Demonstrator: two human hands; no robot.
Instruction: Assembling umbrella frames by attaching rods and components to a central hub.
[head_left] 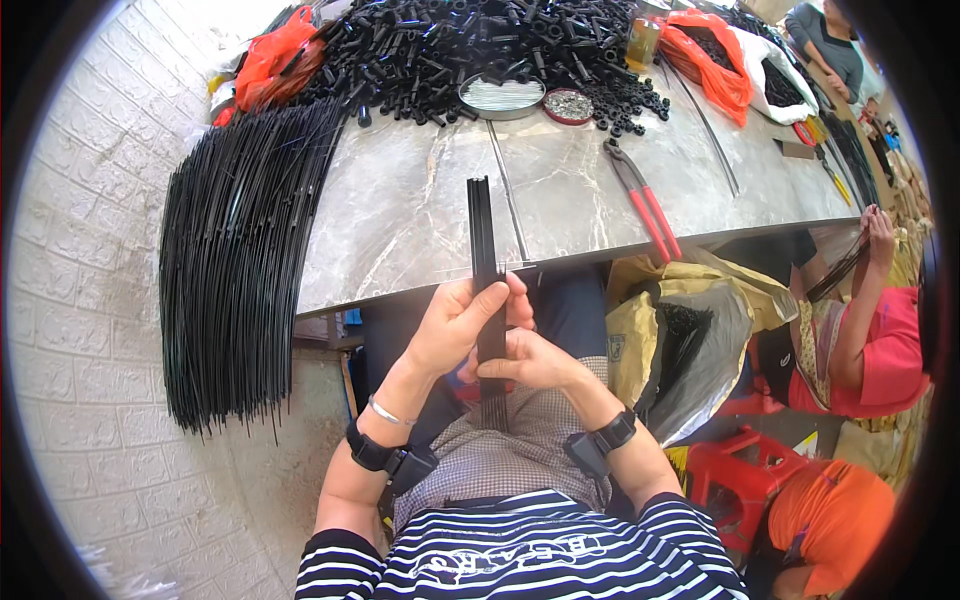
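Observation:
A narrow bundle of long black rods stands upright in front of me, over the table's near edge, its lower end reaching toward my lap. My left hand is closed around its middle, the thumb lying along the front. Just below, my right hand grips the same bundle, fingers wrapped round it. A thin light wire seems to cross the bundle near my left fingertips; its hold is unclear. Part of the bundle is hidden behind my fingers.
Many black rods overhang the grey table at left. Black tubular parts are heaped behind a tin of pins and a red-rimmed tin. Red-handled cutters lie right, above an open sack. Other people sit at right.

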